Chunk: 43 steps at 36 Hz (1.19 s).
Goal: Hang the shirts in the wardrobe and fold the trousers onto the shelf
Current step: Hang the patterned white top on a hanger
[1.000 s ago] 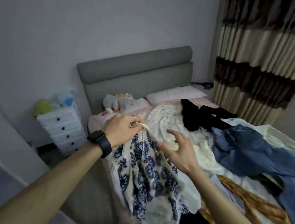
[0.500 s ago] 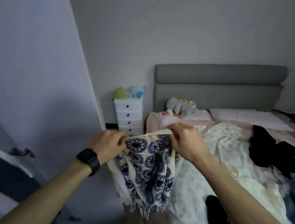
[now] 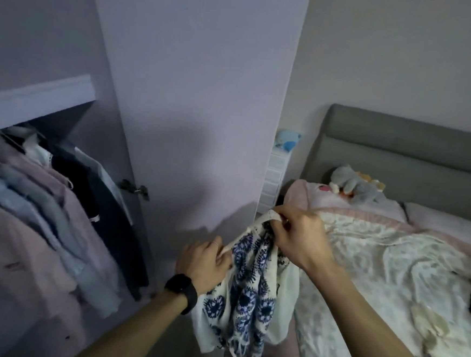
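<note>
The wardrobe door (image 3: 192, 104) stands open in front of you, pale and wide, filling the middle of the view. To your right lies the bed (image 3: 390, 275) under a rumpled floral cover, with a grey headboard (image 3: 414, 153) behind it. To your left the wardrobe (image 3: 37, 98) is open, and a row of hung clothes (image 3: 42, 219) in pink, blue and dark cloth fills its rail.

The top (image 3: 251, 286), white with blue flower prints and a fringed hem, hangs in the air between the door and the bed, held up by both your hands. Your right hand (image 3: 300, 239) is the higher one, its fingers curled round the white band at the top's upper edge. Your left hand (image 3: 202, 263) is lower and nearer the door, pinching the same band.

White drawers (image 3: 275, 176) show between door and headboard, a blue toy (image 3: 286, 138) on top. A grey plush (image 3: 352, 184) lies at the head of the bed. A black watch (image 3: 182, 288) is on your left wrist and a thin ring (image 3: 215, 243) on that hand. A hinge (image 3: 135, 188) sits on the door's inner edge.
</note>
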Each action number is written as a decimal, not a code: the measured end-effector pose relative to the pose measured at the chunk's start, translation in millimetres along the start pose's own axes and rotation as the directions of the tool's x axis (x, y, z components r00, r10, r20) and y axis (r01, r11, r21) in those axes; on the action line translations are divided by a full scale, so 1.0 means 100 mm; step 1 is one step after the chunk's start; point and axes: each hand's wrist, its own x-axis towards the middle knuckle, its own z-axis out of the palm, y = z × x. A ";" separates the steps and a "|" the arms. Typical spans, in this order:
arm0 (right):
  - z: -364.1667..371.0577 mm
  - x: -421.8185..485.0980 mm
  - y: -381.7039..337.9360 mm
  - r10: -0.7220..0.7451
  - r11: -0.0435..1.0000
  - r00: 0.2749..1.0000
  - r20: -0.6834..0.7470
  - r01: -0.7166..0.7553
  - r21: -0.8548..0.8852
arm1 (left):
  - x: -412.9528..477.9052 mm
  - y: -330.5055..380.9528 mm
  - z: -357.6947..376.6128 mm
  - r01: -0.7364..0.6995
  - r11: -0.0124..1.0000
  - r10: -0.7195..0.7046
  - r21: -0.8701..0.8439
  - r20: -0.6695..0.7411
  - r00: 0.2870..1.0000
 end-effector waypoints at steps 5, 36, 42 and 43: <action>0.20 0.03 -0.14 0.017 1.000 0.998 0.052 -0.016 -0.013 | 0.00 -0.31 -0.09 0.073 0.997 -0.070 0.027 -0.071 0.995; 2.59 0.81 -2.00 -0.525 0.849 0.602 0.602 0.313 0.426 | -1.75 -1.72 -1.86 0.931 0.271 -0.890 -0.246 -0.433 0.144; 2.56 0.83 -2.36 -0.576 0.711 0.485 0.657 -0.098 0.696 | -2.13 -1.58 -2.01 0.772 0.075 -0.990 -0.631 -0.141 -0.019; 2.53 0.83 -2.42 -0.605 0.685 0.453 0.655 -0.125 0.718 | -2.18 -1.54 -2.05 0.710 0.065 -0.993 -0.701 -0.119 -0.027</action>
